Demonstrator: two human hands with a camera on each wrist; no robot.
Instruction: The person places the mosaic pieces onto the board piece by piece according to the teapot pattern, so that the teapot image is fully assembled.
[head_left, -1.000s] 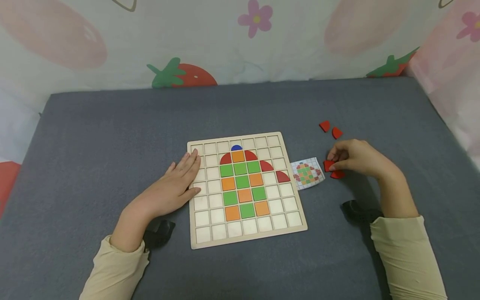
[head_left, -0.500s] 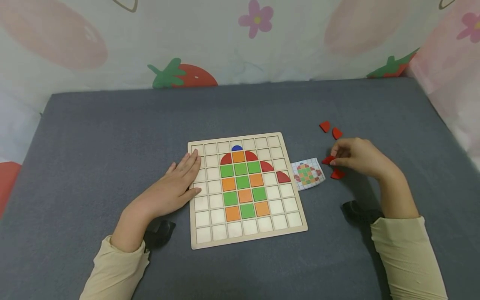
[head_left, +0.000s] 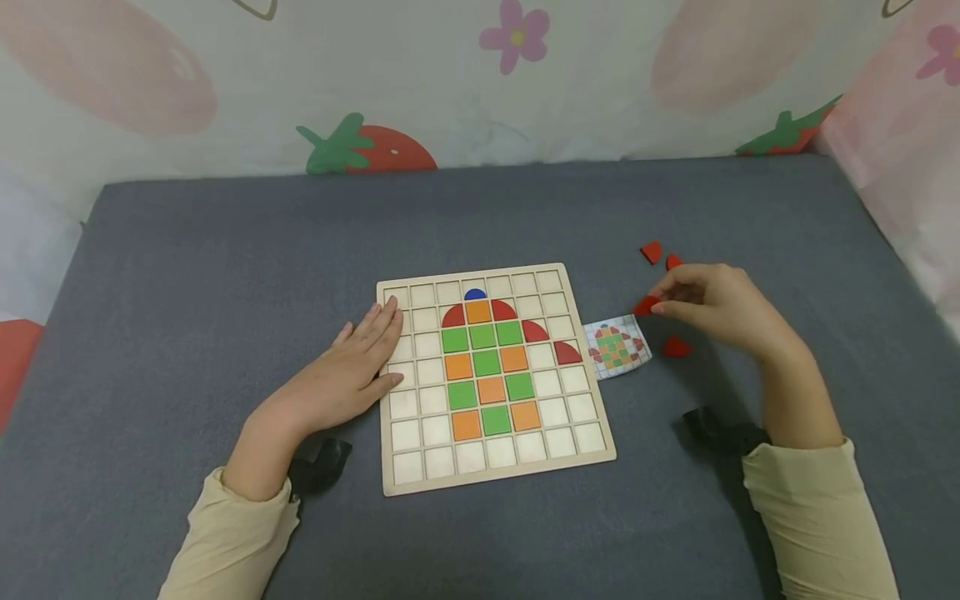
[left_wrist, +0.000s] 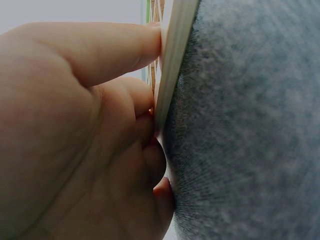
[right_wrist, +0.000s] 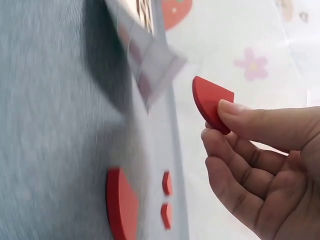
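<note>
My left hand (head_left: 341,367) lies with straight fingers over the left edge of a wooden grid board (head_left: 468,482); in the left wrist view its thumb (left_wrist: 125,47) rests on the board's rim. Set in the board are green and orange squares, several red quarter-circle tiles and a blue half-circle tile (head_left: 475,294). My right hand (head_left: 723,308) pinches a red quarter-circle tile (right_wrist: 212,102) between thumb and fingers, above the table, right of the board. Below that hand lies another red quarter-circle tile (head_left: 677,346).
A printed pattern card (head_left: 618,346) sticks out from the board's right edge, its outer end curling up. Two more red tiles (head_left: 651,252) lie behind the right hand, one partly covered. A grey cloth covers the table (head_left: 225,267); a patterned curtain (head_left: 585,83) hangs behind.
My right hand has lifted one red tile away from the one beside it and moved it slightly left and farther back. The left hand has stayed on the board.
</note>
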